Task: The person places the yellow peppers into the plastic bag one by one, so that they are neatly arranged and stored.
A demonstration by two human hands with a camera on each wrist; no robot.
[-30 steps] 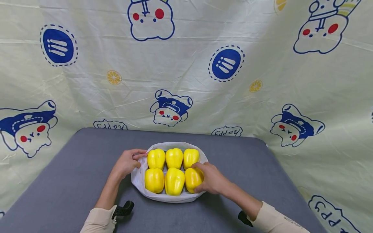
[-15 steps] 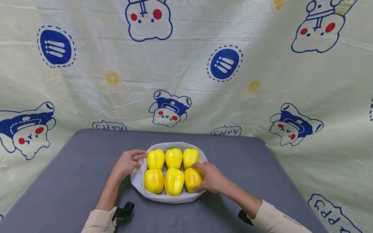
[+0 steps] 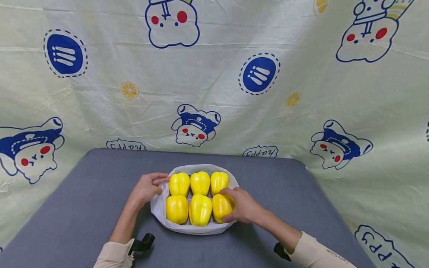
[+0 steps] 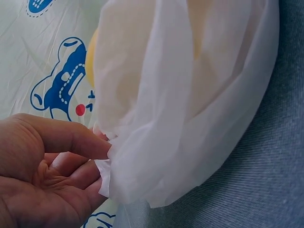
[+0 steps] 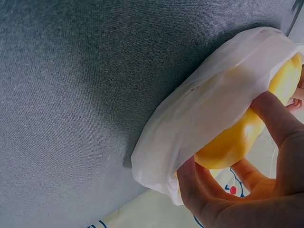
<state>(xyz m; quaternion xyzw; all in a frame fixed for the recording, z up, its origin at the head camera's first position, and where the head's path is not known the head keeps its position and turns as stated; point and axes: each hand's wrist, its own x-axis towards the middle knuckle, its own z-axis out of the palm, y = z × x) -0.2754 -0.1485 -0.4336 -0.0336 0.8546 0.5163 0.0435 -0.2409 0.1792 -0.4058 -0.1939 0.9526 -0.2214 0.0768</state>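
Note:
Several yellow bell peppers [image 3: 200,210] sit in two rows of three inside a white, thin plastic bag [image 3: 192,230] whose mouth is spread wide and rolled down around them. At the bag's left side my left hand [image 3: 145,189] pinches its edge; the left wrist view has the thumb and fingers [image 4: 90,145] on the crumpled film. My right hand [image 3: 245,207] reaches over the right rim and grips the front right pepper [image 3: 221,208]. In the right wrist view, thumb and fingers curl round that pepper [image 5: 230,145], with the bag wall beside it.
The bag stands on a grey cloth-covered table [image 3: 100,208]. Behind the table hangs a pale curtain [image 3: 214,82] printed with cartoon bears and blue badges. A black wrist strap [image 3: 143,242] sits at my left sleeve, another strap [image 3: 281,251] at the right.

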